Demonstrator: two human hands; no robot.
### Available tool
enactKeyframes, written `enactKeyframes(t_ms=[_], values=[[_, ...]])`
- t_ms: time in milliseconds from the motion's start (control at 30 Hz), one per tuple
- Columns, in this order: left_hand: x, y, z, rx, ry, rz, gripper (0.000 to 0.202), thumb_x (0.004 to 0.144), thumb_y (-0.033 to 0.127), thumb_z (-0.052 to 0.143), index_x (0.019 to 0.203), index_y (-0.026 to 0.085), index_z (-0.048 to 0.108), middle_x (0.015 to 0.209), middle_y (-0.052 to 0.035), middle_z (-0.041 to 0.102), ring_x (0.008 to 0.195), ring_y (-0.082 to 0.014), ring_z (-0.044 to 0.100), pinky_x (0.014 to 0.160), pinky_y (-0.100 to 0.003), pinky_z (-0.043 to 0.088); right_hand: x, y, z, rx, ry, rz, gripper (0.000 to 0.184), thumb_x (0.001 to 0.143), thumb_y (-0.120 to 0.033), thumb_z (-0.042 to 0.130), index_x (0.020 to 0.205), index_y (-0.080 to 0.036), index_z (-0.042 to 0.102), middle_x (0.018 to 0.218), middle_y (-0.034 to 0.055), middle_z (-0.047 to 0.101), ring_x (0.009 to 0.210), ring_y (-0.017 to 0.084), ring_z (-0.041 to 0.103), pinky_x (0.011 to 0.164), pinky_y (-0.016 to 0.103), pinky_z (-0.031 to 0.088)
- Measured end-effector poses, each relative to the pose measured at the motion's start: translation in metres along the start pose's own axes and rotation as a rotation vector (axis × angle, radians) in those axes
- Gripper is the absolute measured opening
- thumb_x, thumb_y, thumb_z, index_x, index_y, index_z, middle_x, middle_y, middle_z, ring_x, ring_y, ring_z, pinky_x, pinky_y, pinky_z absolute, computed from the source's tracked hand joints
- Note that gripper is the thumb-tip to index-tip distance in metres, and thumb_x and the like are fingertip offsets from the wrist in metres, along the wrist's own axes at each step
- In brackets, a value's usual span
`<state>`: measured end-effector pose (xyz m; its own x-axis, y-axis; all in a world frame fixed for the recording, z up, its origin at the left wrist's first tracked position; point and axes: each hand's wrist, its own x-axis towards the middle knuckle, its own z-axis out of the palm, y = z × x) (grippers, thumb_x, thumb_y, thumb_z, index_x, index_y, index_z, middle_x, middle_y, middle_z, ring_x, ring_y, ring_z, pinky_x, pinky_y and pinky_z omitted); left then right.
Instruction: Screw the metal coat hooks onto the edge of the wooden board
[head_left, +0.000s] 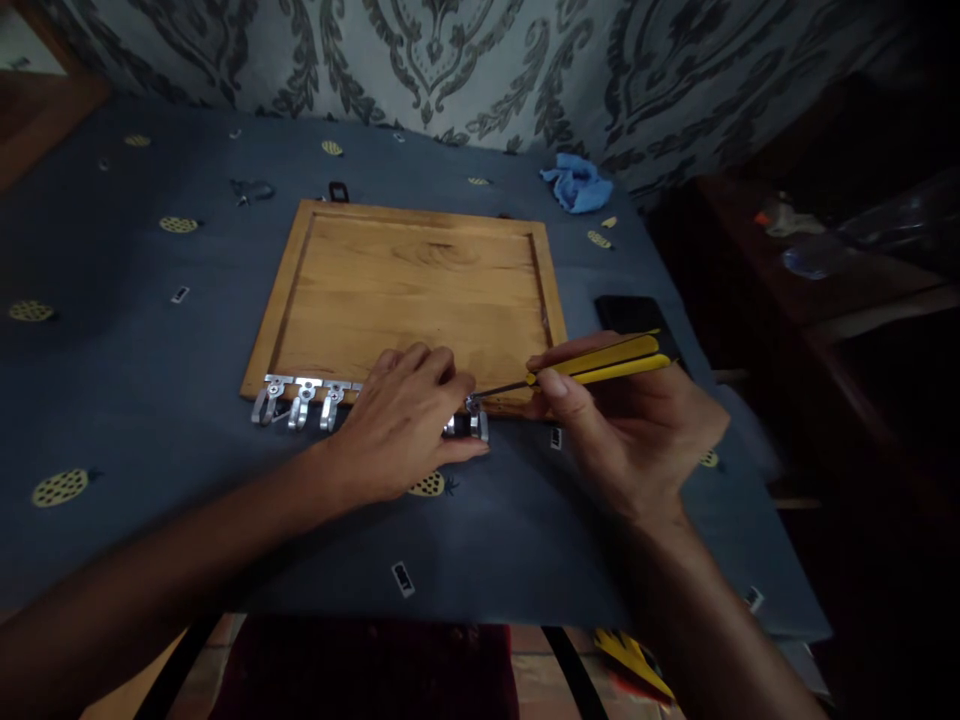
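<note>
A wooden panel (420, 290) with a raised frame lies flat on the cloth-covered table. Along its near edge sits a hook rail (307, 386) with several silver metal hooks. My left hand (405, 425) lies over the rail's middle and right part, fingers curled on the panel's edge and thumb below, holding the rail against it; the covered hooks are hidden. My right hand (630, 430) pinches a screwdriver (600, 364) with a split yellow handle. Its thin metal shaft slants left, and its tip meets the rightmost hook (477, 415) near its base.
A black phone-like slab (637, 315) lies behind my right hand. A crumpled blue cloth (576, 183) is at the far right, and a small dark buckle-like piece (338, 191) lies behind the panel. The table's right edge drops off beside dark furniture (825, 290).
</note>
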<state>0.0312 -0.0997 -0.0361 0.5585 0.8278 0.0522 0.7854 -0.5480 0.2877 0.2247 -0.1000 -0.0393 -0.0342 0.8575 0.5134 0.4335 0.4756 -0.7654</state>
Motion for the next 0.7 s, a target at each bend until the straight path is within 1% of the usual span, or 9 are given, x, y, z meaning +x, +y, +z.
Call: enactKeyframes(t_ms=[100, 167, 233, 300, 400, 567, 700], values=[[-0.0004, 0.0004, 0.0001, -0.001, -0.008, -0.004, 0.038, 0.086, 0.048, 0.074, 0.106, 0.018, 0.065, 0.108, -0.0084, 0.062, 0.108, -0.0298, 0.056, 0.088, -0.042, 0.044, 0.0031, -0.0022, -0.002, 0.014, -0.027, -0.004, 0.005, 0.086, -0.029, 0.076, 0.088, -0.027, 0.071, 0.083, -0.0023, 0.074, 0.054, 0.012, 0.064, 0.052, 0.031, 0.054], [-0.0006, 0.0007, -0.0002, 0.001, -0.012, -0.007, 0.038, 0.086, 0.049, 0.074, 0.106, 0.018, 0.065, 0.108, -0.0083, 0.062, 0.108, -0.0295, 0.056, 0.089, -0.041, 0.044, 0.0042, -0.0013, -0.0021, -0.007, -0.02, -0.052, 0.006, 0.085, -0.027, 0.077, 0.084, -0.027, 0.071, 0.078, -0.0032, 0.073, 0.055, 0.013, 0.064, 0.052, 0.03, 0.053], [-0.0006, 0.0009, -0.0005, 0.005, -0.01, -0.005, 0.038, 0.086, 0.049, 0.074, 0.106, 0.018, 0.065, 0.108, -0.0083, 0.062, 0.108, -0.0292, 0.056, 0.089, -0.041, 0.044, 0.0045, 0.0009, -0.0016, -0.028, -0.01, -0.115, 0.011, 0.084, -0.025, 0.078, 0.078, -0.027, 0.069, 0.073, -0.0039, 0.07, 0.057, 0.014, 0.064, 0.051, 0.03, 0.051], [-0.0004, 0.0009, -0.0006, 0.007, -0.007, -0.003, 0.038, 0.086, 0.049, 0.075, 0.105, 0.018, 0.065, 0.108, -0.0082, 0.062, 0.108, -0.029, 0.056, 0.089, -0.041, 0.044, 0.0042, 0.0033, -0.0009, -0.037, -0.005, -0.151, 0.014, 0.083, -0.024, 0.079, 0.075, -0.026, 0.068, 0.072, -0.0041, 0.068, 0.058, 0.013, 0.062, 0.05, 0.029, 0.05], [0.0004, 0.0009, -0.0007, 0.007, -0.006, -0.005, 0.038, 0.086, 0.049, 0.075, 0.105, 0.018, 0.065, 0.107, -0.0078, 0.062, 0.108, -0.0287, 0.056, 0.089, -0.041, 0.044, 0.0028, 0.0053, 0.0003, -0.059, 0.014, -0.151, 0.016, 0.082, -0.025, 0.08, 0.074, -0.026, 0.066, 0.073, -0.0035, 0.066, 0.058, 0.013, 0.06, 0.05, 0.03, 0.047], [0.0013, 0.0017, -0.0014, 0.011, -0.031, -0.017, 0.039, 0.086, 0.049, 0.074, 0.107, 0.017, 0.065, 0.109, -0.0088, 0.062, 0.11, -0.0301, 0.055, 0.091, -0.042, 0.044, 0.0003, 0.0047, 0.0024, -0.091, 0.044, -0.157, 0.024, 0.08, -0.031, 0.082, 0.07, -0.024, 0.061, 0.068, -0.0033, 0.061, 0.057, 0.014, 0.058, 0.051, 0.031, 0.045], [0.0007, 0.0017, -0.0027, 0.007, -0.043, -0.019, 0.039, 0.087, 0.049, 0.073, 0.108, 0.017, 0.065, 0.109, -0.0088, 0.061, 0.111, -0.0308, 0.055, 0.091, -0.043, 0.044, 0.0001, 0.0031, 0.0027, -0.099, 0.045, -0.187, 0.025, 0.08, -0.028, 0.082, 0.07, -0.023, 0.059, 0.065, -0.0036, 0.059, 0.055, 0.014, 0.057, 0.049, 0.03, 0.044]])
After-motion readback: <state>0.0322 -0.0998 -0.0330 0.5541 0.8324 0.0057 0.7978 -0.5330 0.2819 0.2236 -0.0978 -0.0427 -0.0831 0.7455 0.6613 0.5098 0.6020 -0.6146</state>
